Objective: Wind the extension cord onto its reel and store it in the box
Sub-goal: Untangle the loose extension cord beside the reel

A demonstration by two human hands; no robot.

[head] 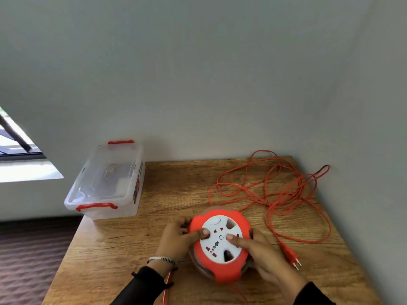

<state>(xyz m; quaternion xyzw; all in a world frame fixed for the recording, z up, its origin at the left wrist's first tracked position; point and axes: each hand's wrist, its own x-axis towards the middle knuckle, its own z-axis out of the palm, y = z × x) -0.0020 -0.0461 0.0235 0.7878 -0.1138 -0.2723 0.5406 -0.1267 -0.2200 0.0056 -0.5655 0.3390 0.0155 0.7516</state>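
Gripping the reel [220,245] at lower centre, left hand [176,238] and right hand [262,254] have winding ahead: cord [284,194] sprawls loose right; box [105,181], left, remains lidded.

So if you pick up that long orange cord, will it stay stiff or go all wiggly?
Probably wiggly. The cord lies in loose, tangled loops on the table, so it looks floppy and would likely dangle. It is thin, so likely light. The plug at its end may swing and catch.
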